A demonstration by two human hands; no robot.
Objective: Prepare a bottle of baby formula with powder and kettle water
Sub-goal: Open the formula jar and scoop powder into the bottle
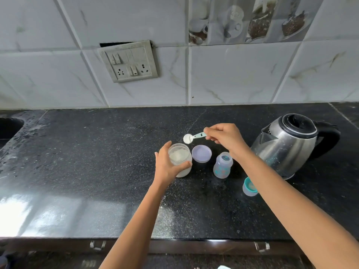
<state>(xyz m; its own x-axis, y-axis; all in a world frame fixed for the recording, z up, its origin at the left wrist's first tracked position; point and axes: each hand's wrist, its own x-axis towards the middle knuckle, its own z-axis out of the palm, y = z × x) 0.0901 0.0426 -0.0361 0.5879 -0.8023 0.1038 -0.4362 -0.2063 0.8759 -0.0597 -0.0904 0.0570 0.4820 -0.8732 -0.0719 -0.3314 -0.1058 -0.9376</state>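
left hand (168,165): wrapped around the jar (179,160) from its left side, thumb on the near wall, fingers behind; jar is gripped, standing upright on the counter (97,162), centre of frame
jar: open, white powder seen inside
right hand (223,135): handle of the scoop (193,137) pinched between fingertips, just right of centre
scoop: held above the counter, up and right of the jar mouth, bowl pointed left and heaped with white powder
lid (201,153): laid open side up just right of the jar, below the scoop
bottle (222,165): upright, uncapped, right of the lid, under the right wrist
cap (249,186): teal-ringed, lower right of the bottle, partly hidden by the right forearm
kettle (291,144): steel, black lid and handle, right side of frame, spout facing left
counter: black speckled stone, powder dusted around the jar and toward the front edge
switchboard (129,62): on the tiled wall, upper centre-left
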